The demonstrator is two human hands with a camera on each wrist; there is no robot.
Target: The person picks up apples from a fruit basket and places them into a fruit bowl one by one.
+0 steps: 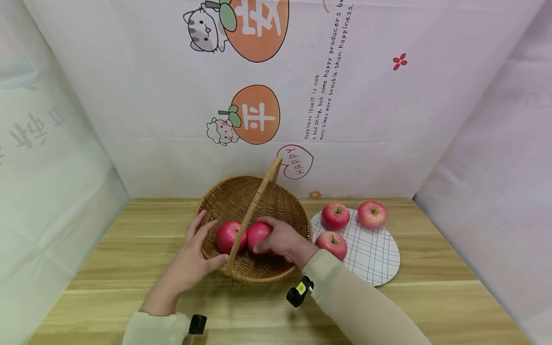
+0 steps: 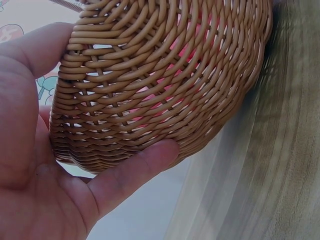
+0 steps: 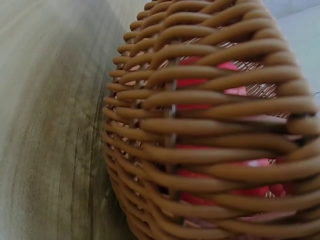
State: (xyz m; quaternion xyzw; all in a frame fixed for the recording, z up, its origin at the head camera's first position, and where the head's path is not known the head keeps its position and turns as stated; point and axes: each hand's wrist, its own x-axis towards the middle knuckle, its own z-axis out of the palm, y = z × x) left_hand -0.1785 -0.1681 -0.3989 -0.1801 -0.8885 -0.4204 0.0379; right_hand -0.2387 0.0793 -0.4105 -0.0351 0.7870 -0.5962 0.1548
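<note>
Steadying the left rim of the round, deep, brown wicker basket (image 1: 224, 196) seems to be your left hand's (image 1: 194, 258) part: its fingers are curving over the edge while its thumb is lying outside. Just right of it, a glossy, round red apple (image 1: 227, 236) is resting low in the basket, partly behind the arched, tan wicker handle (image 1: 258, 199). Right of the handle, your right hand (image 1: 280, 239) is clasping a second round red apple (image 1: 258, 235) inside the basket. Your step appears to be handling that second apple beside its neighbour; the next move is calling for light fingers and a wrist that is keeping clear of handle and rim.

Both basket apples are looking smooth, shiny and deep red. At the right, three pinkish-red apples (image 1: 373, 214) with dark stems are sitting on a flat, round, blue-checked white mat (image 1: 375, 256), two farther, one nearer.
</note>
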